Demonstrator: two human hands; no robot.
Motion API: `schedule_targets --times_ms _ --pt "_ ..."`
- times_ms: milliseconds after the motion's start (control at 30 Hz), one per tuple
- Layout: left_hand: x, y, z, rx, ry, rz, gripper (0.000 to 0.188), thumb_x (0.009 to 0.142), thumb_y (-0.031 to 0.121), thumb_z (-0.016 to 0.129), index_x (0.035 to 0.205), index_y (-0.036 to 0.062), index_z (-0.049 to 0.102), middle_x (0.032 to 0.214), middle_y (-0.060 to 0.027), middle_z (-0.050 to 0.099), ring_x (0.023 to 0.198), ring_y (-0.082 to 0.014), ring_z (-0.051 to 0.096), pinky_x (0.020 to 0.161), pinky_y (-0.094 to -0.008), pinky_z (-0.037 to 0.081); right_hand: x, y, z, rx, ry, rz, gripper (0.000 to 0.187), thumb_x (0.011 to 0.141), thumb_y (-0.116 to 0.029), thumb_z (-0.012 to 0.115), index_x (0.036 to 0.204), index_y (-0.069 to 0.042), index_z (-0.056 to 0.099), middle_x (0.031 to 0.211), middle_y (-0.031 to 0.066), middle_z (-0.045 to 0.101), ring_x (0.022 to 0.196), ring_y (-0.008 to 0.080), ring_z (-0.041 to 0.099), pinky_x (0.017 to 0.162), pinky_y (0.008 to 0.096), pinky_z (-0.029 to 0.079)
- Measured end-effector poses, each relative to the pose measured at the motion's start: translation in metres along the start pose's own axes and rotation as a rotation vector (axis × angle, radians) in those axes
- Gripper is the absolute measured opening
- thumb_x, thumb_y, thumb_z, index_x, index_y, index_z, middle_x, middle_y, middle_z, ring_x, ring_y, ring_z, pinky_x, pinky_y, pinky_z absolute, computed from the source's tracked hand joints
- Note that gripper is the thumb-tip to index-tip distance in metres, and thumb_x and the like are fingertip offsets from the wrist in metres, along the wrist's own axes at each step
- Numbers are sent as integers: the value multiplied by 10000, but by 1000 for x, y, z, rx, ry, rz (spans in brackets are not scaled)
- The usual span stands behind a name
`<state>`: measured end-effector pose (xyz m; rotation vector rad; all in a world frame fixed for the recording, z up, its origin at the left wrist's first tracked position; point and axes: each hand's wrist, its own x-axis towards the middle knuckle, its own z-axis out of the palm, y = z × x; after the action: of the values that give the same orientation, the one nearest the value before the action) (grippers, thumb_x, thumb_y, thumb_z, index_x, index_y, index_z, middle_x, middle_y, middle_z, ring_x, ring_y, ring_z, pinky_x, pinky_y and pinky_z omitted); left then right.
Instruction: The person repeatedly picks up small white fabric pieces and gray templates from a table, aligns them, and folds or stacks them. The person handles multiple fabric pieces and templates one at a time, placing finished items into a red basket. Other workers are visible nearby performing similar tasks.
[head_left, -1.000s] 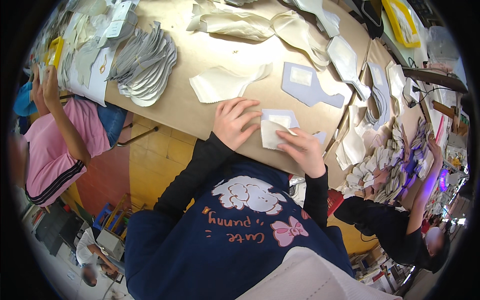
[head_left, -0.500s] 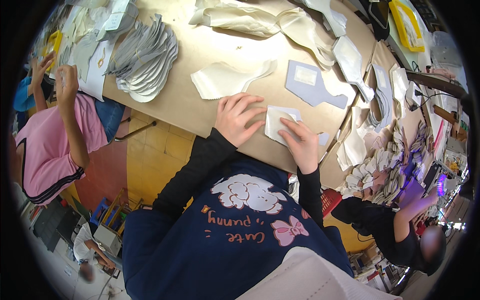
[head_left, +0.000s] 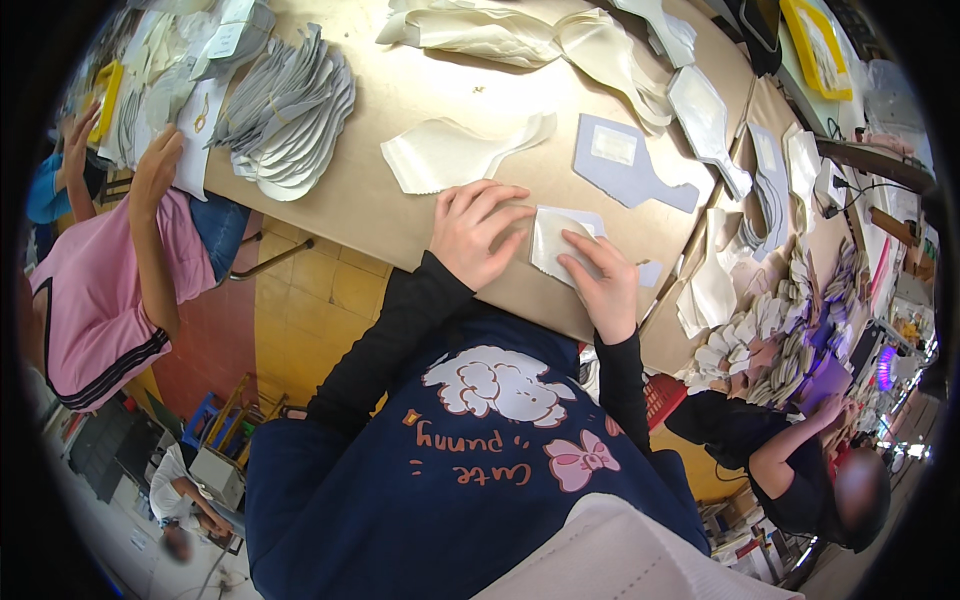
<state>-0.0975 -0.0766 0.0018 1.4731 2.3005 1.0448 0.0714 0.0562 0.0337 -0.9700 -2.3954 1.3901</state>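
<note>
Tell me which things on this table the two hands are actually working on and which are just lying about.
In hand:
- left hand, flat on the table
- right hand, pressing the pale cut piece

Lying about:
- cream cut piece
- grey-blue cut piece with white patch
- fanned stack of grey pieces
- cream pieces at the far edge

We are extending both forearms up from the lower edge of the view, each covered to the wrist by a black sleeve. We are holding the left hand (head_left: pixel 478 232) flat, palm down, with the fingers spread and pointing up and to the right. We are holding the right hand (head_left: pixel 600 280) palm down just beside it, fingers pressing downward and angled toward the left hand.
</note>
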Motion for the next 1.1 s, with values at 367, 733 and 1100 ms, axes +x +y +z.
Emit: schedule_targets --times_ms 367,733,1100 --pt "-1 -2 1 0 7 41 266 812 316 764 1062 226 760 1254 48 635 1206 -201 525 1002 -416 322 1 2 2 -8 13 -29 316 815 -55 759 1129 -68 737 789 125 597 695 260 602 634 332 470" --pt "-1 -2 2 41 14 59 321 771 323 792 1079 234 771 1246 45 645 1184 -204 540 997 -386 335 2 4 2 -6 21 -37 315 811 -57 767 1125 -67 738 817 125 624 717 268 624 657 333 488" --pt "-2 -2 2 50 5 62 325 782 344 781 1090 239 763 1262 49 629 1201 -202 524 1003 -410 324 3 2 -3 46 -60 91 312 825 -33 747 1136 -11 728 937 127 700 851 197 663 794 289 507"
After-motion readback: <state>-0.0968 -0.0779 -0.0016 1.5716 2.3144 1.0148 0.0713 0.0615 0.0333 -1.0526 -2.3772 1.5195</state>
